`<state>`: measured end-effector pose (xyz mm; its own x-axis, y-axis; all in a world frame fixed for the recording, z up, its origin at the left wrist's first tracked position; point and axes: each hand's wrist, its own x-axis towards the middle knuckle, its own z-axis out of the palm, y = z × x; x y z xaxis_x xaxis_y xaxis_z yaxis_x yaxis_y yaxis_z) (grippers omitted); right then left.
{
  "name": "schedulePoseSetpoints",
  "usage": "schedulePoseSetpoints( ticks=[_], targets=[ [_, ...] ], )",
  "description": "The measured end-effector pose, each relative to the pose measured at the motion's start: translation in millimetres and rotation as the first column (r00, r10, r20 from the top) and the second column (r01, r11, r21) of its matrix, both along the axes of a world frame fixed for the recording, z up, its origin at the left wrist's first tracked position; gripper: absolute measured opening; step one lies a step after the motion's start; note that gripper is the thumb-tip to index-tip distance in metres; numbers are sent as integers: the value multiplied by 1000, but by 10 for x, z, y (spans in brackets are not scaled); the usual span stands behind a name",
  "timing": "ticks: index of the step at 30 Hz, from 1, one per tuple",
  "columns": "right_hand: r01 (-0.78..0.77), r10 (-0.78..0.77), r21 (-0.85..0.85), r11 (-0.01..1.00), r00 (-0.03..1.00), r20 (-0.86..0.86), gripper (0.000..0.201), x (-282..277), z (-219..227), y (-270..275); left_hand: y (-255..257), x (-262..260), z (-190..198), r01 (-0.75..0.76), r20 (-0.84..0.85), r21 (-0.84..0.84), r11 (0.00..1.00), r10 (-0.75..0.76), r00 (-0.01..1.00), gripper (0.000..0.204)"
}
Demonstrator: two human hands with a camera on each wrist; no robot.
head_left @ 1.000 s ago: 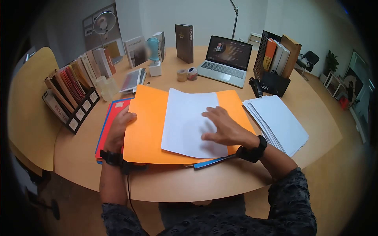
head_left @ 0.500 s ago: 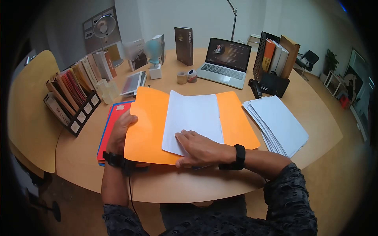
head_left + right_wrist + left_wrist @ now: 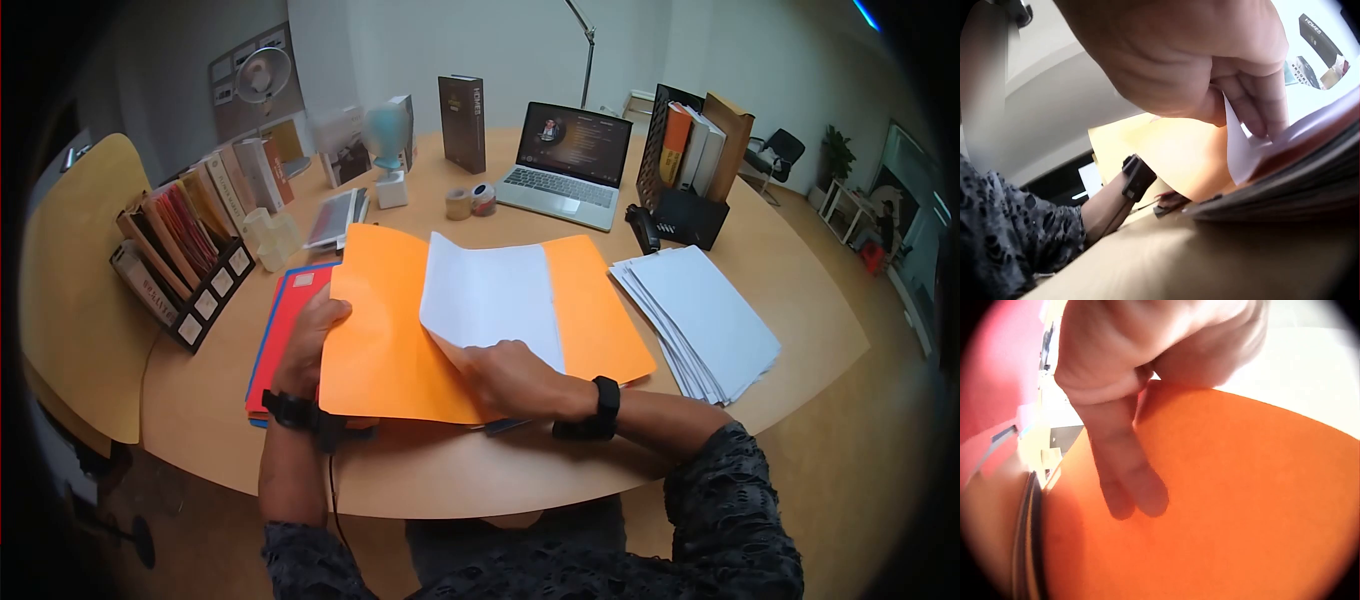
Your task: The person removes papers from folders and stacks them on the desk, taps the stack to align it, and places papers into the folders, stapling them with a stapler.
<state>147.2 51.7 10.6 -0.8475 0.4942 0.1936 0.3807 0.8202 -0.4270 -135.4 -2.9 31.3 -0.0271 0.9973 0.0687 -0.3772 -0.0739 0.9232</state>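
An open orange folder [image 3: 375, 340] is spread in front of me in the head view, with white paper [image 3: 490, 295] lying on it. My left hand [image 3: 312, 335] grips the folder's left edge, thumb on top; in the left wrist view its fingers [image 3: 1147, 490] lie along the orange surface. Near the paper's lower left corner, my right hand [image 3: 520, 380] pinches the paper, whose left edge curls up off the folder. The right wrist view shows the bent white corner [image 3: 1239, 153] between thumb and fingers. Red and blue folders [image 3: 283, 325] lie under the left hand.
To the right lies a stack of white paper [image 3: 705, 315]. Behind the folder stand tape rolls [image 3: 458, 204], a laptop [image 3: 565, 170] and a black phone [image 3: 643, 228]. A file holder [image 3: 215, 290] sits at left, another holder [image 3: 690, 215] with books at back right.
My right hand came down from above the paper to its lower left corner, then took hold of it and lifted its left edge. My left hand stays on the folder.
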Motion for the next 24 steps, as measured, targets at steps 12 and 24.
schedulePoseSetpoints(
  ticks=[12, 24],
  targets=[
    [531, -347, 69, 845, 640, -686, 14, 2177, 1056, 742, -68, -29, 120, -47, -83, -12, 999, 46, 995, 43],
    [585, -450, 504, 636, 811, -373, 54, 3331, 467, 344, -81, -181, 295, -76, -249, 16, 997, 77, 965, 43]
  ],
)
